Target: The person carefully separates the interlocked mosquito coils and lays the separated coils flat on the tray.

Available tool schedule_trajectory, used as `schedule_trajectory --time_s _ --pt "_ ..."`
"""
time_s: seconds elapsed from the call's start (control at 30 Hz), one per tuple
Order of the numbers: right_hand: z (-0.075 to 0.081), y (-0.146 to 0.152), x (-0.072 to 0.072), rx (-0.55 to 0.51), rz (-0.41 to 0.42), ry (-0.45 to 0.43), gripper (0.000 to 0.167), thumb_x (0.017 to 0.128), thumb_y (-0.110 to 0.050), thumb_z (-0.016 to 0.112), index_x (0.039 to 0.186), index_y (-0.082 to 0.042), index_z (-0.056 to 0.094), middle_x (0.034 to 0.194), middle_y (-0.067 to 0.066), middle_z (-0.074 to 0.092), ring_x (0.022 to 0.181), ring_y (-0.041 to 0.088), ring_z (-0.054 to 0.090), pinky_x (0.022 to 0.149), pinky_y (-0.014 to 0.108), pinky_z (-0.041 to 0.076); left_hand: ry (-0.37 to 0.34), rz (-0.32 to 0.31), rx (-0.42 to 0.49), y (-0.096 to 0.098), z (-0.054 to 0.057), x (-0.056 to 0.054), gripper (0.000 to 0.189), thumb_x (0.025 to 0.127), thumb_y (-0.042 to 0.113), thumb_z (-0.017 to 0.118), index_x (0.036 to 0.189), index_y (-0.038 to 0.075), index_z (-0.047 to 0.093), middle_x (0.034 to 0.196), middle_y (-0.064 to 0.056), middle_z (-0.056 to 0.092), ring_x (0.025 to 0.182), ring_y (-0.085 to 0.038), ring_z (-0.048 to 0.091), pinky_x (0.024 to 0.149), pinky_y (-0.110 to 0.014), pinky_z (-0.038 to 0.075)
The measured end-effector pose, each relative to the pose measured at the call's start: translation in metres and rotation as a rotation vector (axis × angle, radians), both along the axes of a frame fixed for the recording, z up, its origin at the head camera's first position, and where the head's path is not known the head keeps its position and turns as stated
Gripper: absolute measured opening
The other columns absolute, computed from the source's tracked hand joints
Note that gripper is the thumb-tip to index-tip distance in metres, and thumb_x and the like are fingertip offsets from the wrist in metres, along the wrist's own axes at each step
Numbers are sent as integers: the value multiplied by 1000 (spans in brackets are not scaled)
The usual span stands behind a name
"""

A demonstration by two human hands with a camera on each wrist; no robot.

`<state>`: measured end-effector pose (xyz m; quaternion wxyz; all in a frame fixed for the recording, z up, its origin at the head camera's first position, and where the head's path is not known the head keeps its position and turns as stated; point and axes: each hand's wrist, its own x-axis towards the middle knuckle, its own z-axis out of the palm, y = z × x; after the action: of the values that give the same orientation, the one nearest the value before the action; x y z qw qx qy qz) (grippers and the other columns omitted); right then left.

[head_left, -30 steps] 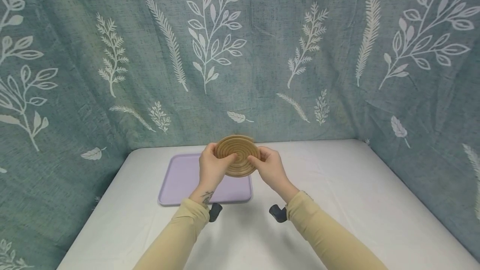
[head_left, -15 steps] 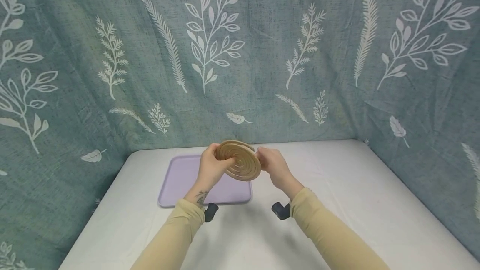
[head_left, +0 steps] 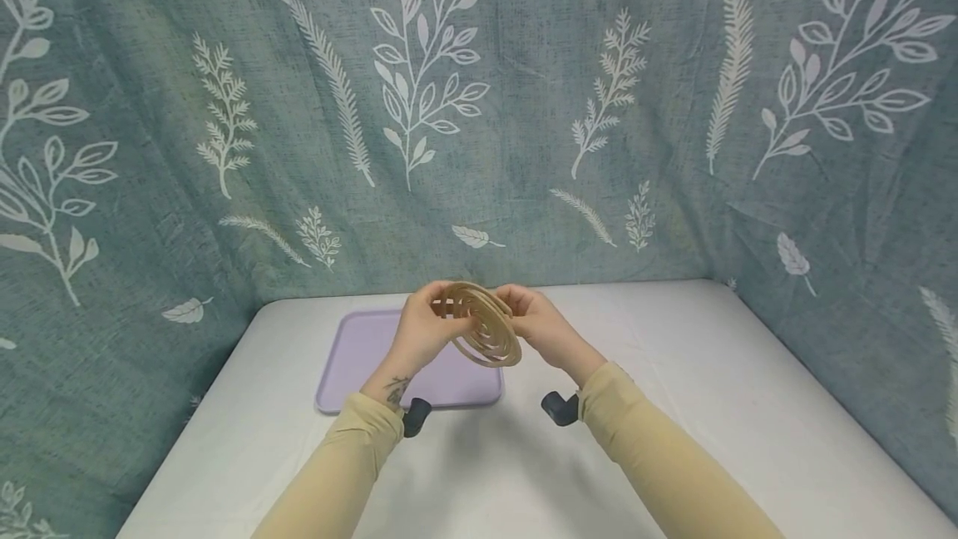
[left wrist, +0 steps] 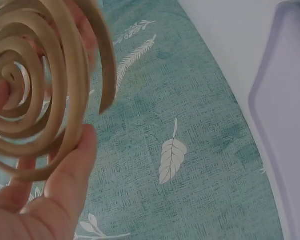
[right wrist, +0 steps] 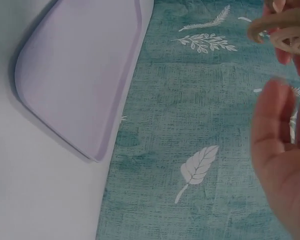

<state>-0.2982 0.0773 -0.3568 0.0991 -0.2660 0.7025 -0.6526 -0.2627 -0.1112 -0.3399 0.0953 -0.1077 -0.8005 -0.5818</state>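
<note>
tray (head_left: 359, 364): on table (head_left: 674, 406), left of centre | curtain (head_left: 524, 123): behind table | coil (head_left: 496, 333): between left fingers (left wrist: 76, 162), right fingers (right wrist: 272, 107)

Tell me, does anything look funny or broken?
The brown spiral in the left hand looks odd: it tilts, and gaps show between its rings, rather than everything nesting flat. I see no break or spill; the tray lies flat on the table.

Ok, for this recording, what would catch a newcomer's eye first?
Most likely the tan spiral coil near the middle of the head view, held by the left hand with gaps between its turns, the right hand close at its right side. Next come the lilac tray on the white table and the leaf-patterned teal curtain behind.
</note>
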Motion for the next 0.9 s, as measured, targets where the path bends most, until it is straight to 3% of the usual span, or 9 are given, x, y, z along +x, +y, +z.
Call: schedule_trajectory --time_s 0.1,0.2,0.3,0.47,0.7,0.9 --pt "-1 1 -2 24 59 -35 59 83 -3 62 137 -4 38 130 12 51 116 23 52 96 40 45 -12 -38 -10 -1 1 1 51 70 8 79 117 12 61 109 -9 63 96 -26 60 75 -32 54" --pt "-2 3 -4 24 131 -82 70 85 -5 61 145 -13 25 141 17 40 127 30 43 104 47 38 -34 -90 -3 0 3 2 53 71 9 79 120 13 60 111 -10 62 95 -25 62 76 -33 55" --pt "-4 5 -5 17 182 -111 74 86 -10 63 147 -16 21 142 17 39 130 33 39 105 49 36 -42 -129 2 1 7 7 52 72 8 78 120 10 59 108 -11 63 90 -21 64 75 -31 56" --pt "-4 6 -7 -6 205 -97 73 82 -17 69 143 -8 30 133 13 51 124 29 47 103 48 38 -34 -151 -11 0 8 6 50 72 4 77 119 5 59 106 -15 64 88 -23 66 74 -31 56" --pt "-5 14 -15 104 85 -26 53 80 -17 71 126 0 52 111 2 65 101 17 61 89 39 50 -49 -98 -57 -5 5 4 41 73 5 76 112 5 63 93 -10 68 78 -17 65 64 -28 57" --pt "-1 29 -22 174 46 -25 14 80 -4 66 93 -4 65 81 -2 67 73 12 62 69 34 55 -94 -112 -45 -12 6 3 22 76 2 73 97 2 68 85 -10 69 68 -14 65 57 -29 57"
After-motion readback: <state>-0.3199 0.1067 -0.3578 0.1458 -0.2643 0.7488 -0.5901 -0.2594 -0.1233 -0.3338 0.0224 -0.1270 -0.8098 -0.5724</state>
